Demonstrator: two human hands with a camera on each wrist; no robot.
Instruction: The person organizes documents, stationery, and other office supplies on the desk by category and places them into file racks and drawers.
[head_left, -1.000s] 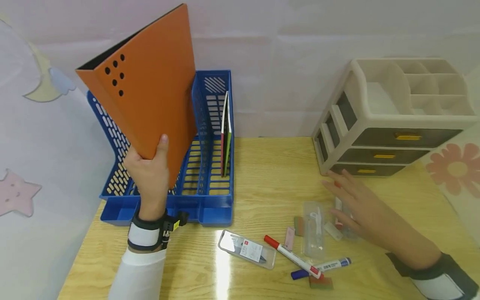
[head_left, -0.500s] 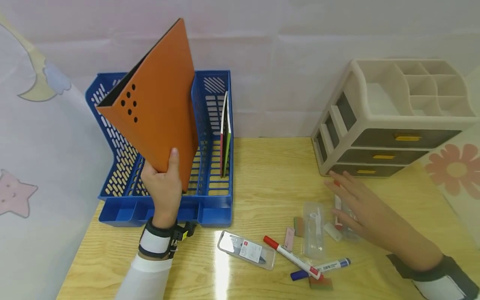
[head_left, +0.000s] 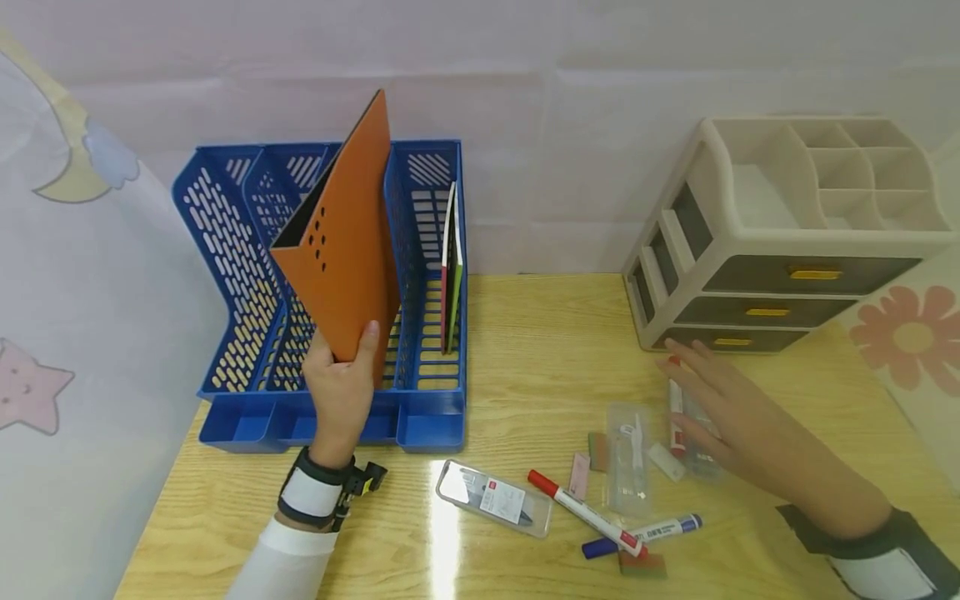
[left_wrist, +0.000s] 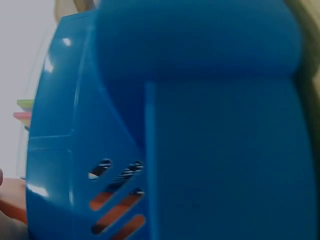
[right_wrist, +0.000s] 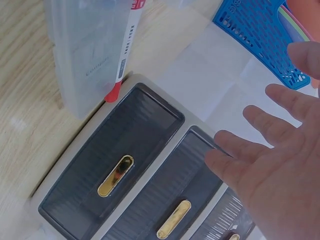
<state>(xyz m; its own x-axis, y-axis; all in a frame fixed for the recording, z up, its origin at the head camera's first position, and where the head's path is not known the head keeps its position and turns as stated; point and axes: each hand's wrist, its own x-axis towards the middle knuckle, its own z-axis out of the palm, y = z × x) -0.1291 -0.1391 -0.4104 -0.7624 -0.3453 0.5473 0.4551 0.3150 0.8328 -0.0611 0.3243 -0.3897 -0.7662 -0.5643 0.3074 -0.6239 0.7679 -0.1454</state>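
My left hand [head_left: 343,377] grips the lower corner of an orange folder [head_left: 345,242], which stands tilted in the middle slot of a blue file rack [head_left: 225,250]. The left wrist view is filled by the blue file rack [left_wrist: 200,125], with the orange folder [left_wrist: 117,207] showing through its slots. My right hand [head_left: 705,400] is open with straight fingers over a clear plastic box [head_left: 693,442] and a red-capped marker [head_left: 677,412], in front of a beige drawer organizer [head_left: 787,233]. In the right wrist view the right hand [right_wrist: 270,165] hovers near the dark drawers [right_wrist: 115,170].
Thin books [head_left: 452,267] stand in the rack's right slot. On the wooden desk lie a clear case [head_left: 493,497], a red marker [head_left: 585,512], a blue marker [head_left: 645,532], a clear sleeve [head_left: 626,458] and small erasers. A wall runs behind and a curtain hangs at the left.
My left hand has lowered the orange folder and turned it edge-on, down into the rack's middle slot. My right hand has barely moved.
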